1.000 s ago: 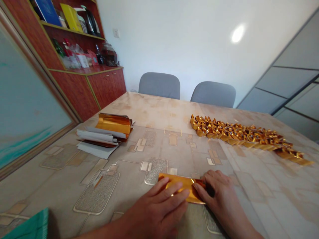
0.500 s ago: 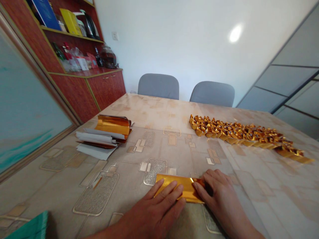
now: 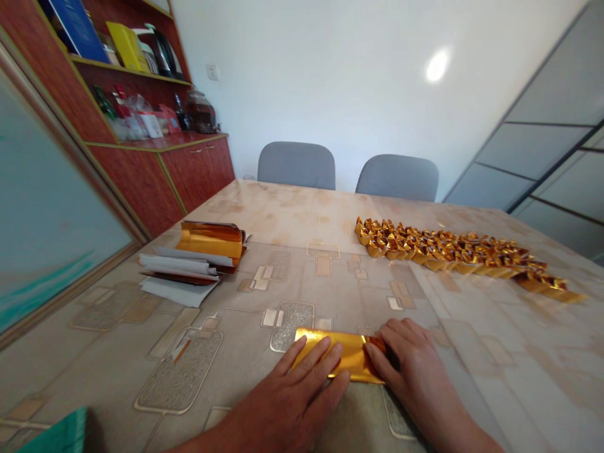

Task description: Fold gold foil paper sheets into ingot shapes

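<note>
Gold foil strip (image 3: 353,357), long axis left to right

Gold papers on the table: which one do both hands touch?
The single strip in the foreground; the stack at left and folded pieces at right lie untouched.

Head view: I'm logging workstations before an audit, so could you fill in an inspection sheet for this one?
Surface: patterned table, beige and grey.
Job's things: gold sheet at the hands; paper stack at left; folded gold pieces in rows at right.
Clutter: teal item, cut off at the lower-left picture edge.
Hands: left hand spread on the gold sheet; right hand gripping its right end.
Cables: nothing seen.
Surroundings: two grey chairs across the table; red-brown cabinet at far left; wall socket.
</note>
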The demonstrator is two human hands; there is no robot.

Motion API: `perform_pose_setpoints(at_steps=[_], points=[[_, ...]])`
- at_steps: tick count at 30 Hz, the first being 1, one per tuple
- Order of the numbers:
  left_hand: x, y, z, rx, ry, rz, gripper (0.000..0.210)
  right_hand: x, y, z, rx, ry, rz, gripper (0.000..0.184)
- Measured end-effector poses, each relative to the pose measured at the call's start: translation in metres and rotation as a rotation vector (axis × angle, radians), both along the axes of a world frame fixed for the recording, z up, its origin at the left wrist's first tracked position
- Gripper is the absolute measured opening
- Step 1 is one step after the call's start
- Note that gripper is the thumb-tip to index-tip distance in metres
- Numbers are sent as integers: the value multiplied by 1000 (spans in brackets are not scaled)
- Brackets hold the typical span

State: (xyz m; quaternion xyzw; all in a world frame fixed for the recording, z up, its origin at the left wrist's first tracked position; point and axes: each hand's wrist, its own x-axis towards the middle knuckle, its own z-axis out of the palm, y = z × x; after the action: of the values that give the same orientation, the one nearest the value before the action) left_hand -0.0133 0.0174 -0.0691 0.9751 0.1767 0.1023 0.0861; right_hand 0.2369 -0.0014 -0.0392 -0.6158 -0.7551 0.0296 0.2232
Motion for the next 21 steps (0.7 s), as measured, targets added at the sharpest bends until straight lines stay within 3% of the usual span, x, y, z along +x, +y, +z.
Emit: perform_pose_setpoints(at_steps=[3, 6, 10, 13, 17, 19, 21], points=[[0, 0, -8, 15, 11, 7, 66, -2, 0, 1, 24, -23, -6, 25], [1, 1, -6, 4, 36, -2, 65, -2, 1, 0, 55, -54, -20, 26], [3, 2, 18, -87, 102, -14, 80, 1, 1, 3, 74, -75, -25, 28], [4, 1, 37, -153, 133, 13, 83, 2, -3, 12, 173, -87, -27, 18], [2, -2, 46, -182, 135, 52, 86, -13, -20, 19, 355, -151, 153, 26], [1, -3, 45, -178, 127, 47, 88, -24, -30, 16, 377, -141, 261, 29], [0, -3, 42, -168, 107, 42, 87, -33, -39, 11, 340, -165, 262, 32]])
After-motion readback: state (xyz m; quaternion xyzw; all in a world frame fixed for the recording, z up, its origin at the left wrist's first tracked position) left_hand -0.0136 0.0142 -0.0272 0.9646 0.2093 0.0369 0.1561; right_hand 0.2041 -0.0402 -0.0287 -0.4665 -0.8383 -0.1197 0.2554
